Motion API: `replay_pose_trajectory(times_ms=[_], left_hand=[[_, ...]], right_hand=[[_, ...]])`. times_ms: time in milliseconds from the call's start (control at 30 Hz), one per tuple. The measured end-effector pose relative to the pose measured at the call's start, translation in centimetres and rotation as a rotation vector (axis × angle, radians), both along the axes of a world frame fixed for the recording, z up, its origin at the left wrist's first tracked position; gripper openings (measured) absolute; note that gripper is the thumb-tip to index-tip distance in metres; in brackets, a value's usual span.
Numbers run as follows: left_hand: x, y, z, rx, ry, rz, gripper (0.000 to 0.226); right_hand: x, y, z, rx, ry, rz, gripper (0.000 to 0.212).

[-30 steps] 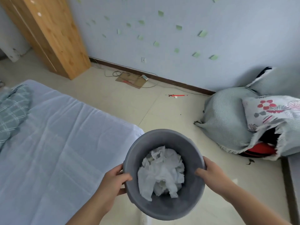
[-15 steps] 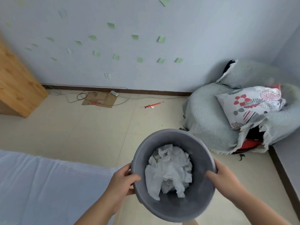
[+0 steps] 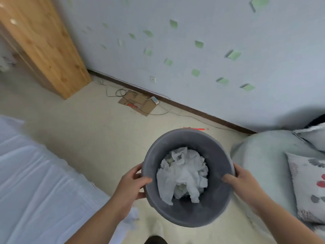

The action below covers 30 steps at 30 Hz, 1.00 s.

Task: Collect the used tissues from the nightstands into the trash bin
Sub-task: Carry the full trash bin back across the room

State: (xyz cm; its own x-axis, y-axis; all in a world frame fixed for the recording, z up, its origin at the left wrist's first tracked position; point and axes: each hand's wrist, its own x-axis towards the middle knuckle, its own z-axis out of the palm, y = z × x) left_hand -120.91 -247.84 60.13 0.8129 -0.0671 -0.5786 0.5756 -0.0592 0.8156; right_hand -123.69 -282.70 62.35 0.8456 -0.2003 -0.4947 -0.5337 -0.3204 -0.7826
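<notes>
A round grey trash bin [image 3: 186, 140] is held up in front of me above the floor. Crumpled white tissues [image 3: 182, 175] fill its inside. My left hand [image 3: 131, 184] grips the bin's left rim, thumb over the edge and fingers round the outside. My right hand [image 3: 243, 184] grips the right rim the same way. No nightstand is in view.
A bed with a pale blue sheet [image 3: 35, 182] lies at the left. A wooden wardrobe [image 3: 44, 43] stands at the back left. Cardboard and cables [image 3: 139, 104] lie by the wall. A heap of grey bedding and a floral pillow [image 3: 274, 164] fills the right.
The view has swung back to the left: the wardrobe and more of the bed show again, and the bedding heap has slid right. Both hands keep holding the bin.
</notes>
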Motion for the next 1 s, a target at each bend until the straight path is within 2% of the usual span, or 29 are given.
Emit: replay_pose_trajectory(times_ms=[67, 267, 400, 600, 733, 833, 900, 1000], left_hand=[[3.3, 1.6, -0.9, 0.018, -0.004, 0.088, 0.037], [14.1, 7.3, -4.0, 0.063, 0.048, 0.117, 0.026], [21.0, 11.4, -2.6, 0.081, 0.066, 0.142, 0.022], [31.6, 18.2, -0.9, 0.103, 0.056, 0.264, 0.020], [39.3, 21.2, -0.6, 0.133, -0.016, 0.345, 0.021], [43.8, 23.0, -1.7, 0.152, 0.018, 0.449, 0.021], [46.1, 24.7, -2.1, 0.147, 0.069, 0.549, 0.024], [48.9, 27.9, -1.2, 0.151, 0.080, 0.653, 0.026]], right_hand=[[6.1, 1.6, -0.9, -0.005, 0.020, 0.047, 0.034], [20.6, 7.7, -5.1, -0.103, 0.116, 0.146, 0.014], [28.6, 11.5, -4.1, -0.078, 0.148, 0.207, 0.020], [42.3, 17.3, -0.8, 0.007, 0.071, 0.330, 0.019], [52.2, 21.6, -1.6, 0.050, 0.056, 0.384, 0.028], [59.8, 25.1, -3.5, 0.078, 0.069, 0.462, 0.033], [65.0, 28.1, -4.2, 0.097, 0.117, 0.553, 0.030], [71.9, 33.4, -3.7, 0.092, 0.151, 0.699, 0.032]])
